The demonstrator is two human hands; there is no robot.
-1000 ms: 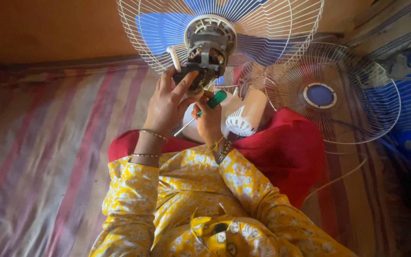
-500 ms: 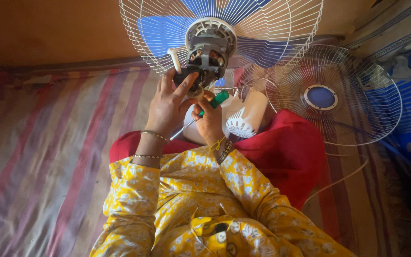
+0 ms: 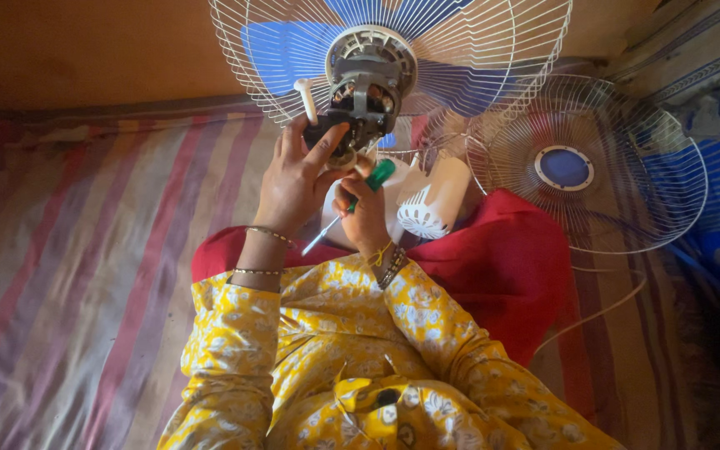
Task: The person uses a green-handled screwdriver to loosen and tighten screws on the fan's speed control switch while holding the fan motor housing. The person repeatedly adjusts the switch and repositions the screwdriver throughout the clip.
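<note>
A fan's bare motor (image 3: 367,79) sits in the middle of its white rear grille (image 3: 477,58), with blue blades behind the wires. My left hand (image 3: 297,175) is up against the lower left of the motor, fingers curled on its dark underside. My right hand (image 3: 364,208) is just below the motor, closed around a screwdriver (image 3: 352,204) with a green handle; its shaft slants down to the left. Both arms wear yellow flowered sleeves and thin bangles.
A loose front fan grille (image 3: 627,192) with a blue centre disc lies to the right. A white slotted motor cover (image 3: 427,212) rests on red cloth (image 3: 510,267) below the fan. A striped mat (image 3: 85,275) covers the floor; a thin cord (image 3: 602,312) runs at right.
My hands have shifted only slightly; the screwdriver in my right hand has tilted a little while my left hand stays on the motor.
</note>
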